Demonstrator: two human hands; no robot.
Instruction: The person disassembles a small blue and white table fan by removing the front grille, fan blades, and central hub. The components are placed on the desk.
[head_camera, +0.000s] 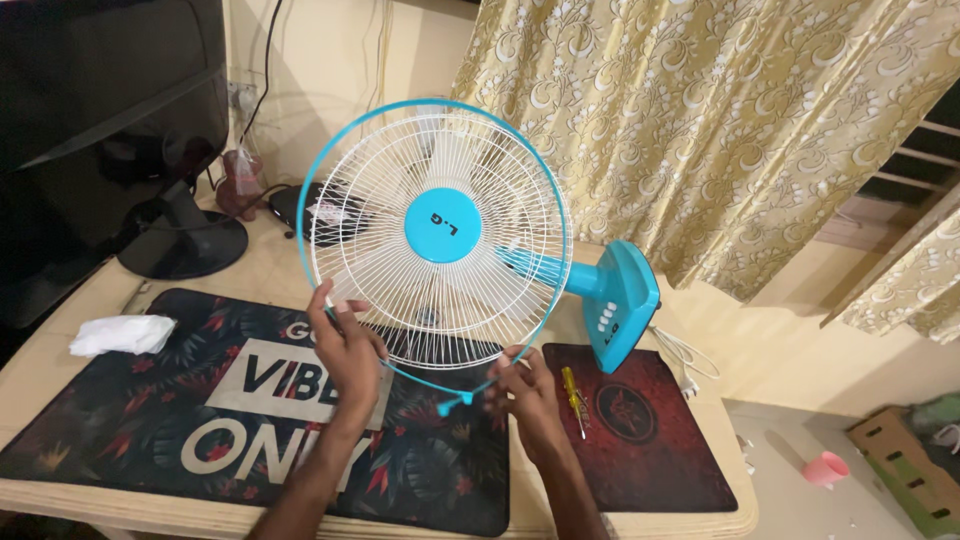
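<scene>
Turquoise fan: lay on its side on the desk, its white wire guard facing up.
Left hand: pinched the guard's turquoise rim at 7 o'clock.
Right hand: fingers curled on the rim at 5 o'clock.
Screwdriver: yellow-handled, lay at 3 o'clock of the right hand on the red mat.

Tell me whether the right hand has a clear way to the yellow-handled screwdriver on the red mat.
Probably yes. The right hand is at the lower rim of the fan guard, and the screwdriver lies just beside it on the red mat with nothing between them. The hand would first have to let go of the rim.
</scene>
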